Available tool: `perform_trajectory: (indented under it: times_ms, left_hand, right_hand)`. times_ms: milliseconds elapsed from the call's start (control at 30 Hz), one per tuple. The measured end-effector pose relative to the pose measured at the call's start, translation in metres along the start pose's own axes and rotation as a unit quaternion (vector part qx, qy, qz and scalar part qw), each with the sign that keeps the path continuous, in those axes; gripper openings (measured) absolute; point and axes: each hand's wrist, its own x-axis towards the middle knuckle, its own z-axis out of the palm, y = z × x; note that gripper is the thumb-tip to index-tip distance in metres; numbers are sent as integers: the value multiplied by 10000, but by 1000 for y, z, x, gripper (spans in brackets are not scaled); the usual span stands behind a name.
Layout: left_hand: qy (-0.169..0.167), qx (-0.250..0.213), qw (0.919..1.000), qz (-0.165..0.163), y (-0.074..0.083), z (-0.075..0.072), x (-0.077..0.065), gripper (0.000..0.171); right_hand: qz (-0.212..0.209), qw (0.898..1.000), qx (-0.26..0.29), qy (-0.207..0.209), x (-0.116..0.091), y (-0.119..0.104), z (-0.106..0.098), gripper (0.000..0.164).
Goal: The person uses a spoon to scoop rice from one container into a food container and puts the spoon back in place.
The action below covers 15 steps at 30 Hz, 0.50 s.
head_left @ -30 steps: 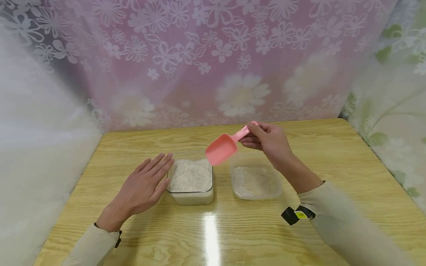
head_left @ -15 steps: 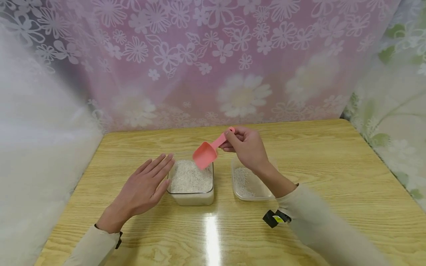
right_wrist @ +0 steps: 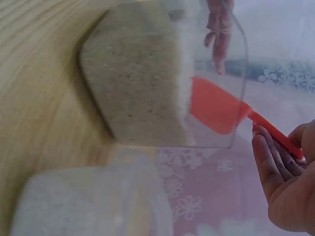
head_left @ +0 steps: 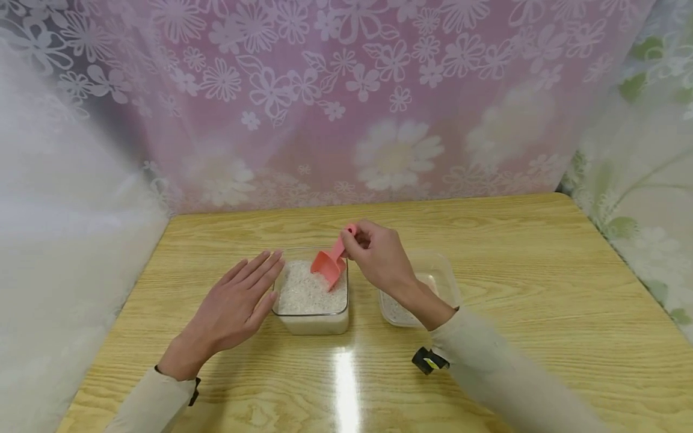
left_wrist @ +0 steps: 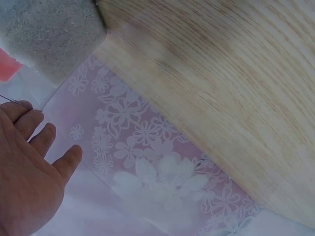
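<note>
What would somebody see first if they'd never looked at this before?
Probably the pink scoop, pinched by the right hand, its tip in the white grains of the left box. After that, maybe the big pale flowers on the pink curtain behind the table.

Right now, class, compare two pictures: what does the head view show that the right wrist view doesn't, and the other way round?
Only the head view: the right sleeve, the left sleeve and the back of the right hand.

Only the right wrist view: that hand's palm side, its fingers along the handle of the pink scoop.

Both: the scoop, rice, the clear rice container, a second clear container, the wood-grain table, and the left hand, only partly in the wrist view.
</note>
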Motion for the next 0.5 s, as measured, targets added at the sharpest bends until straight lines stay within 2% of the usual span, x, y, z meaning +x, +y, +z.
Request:
perform_trajectory:
  times_ms: [133, 267, 500]
  left_hand:
    - [-1, -38, 10000, 5, -1, 1, -1, 56]
    - [50, -53, 10000, -6, -1, 2, -2, 55]
    - [28, -68, 10000, -6, -1, 2, -1, 55]
  right_hand:
    - [480, 9981, 398, -11, -1, 12, 3, 18]
    - [667, 9949, 753, -64, 0, 18, 3, 19]
    - [886, 9906, 1042, -73, 2, 20, 2, 20]
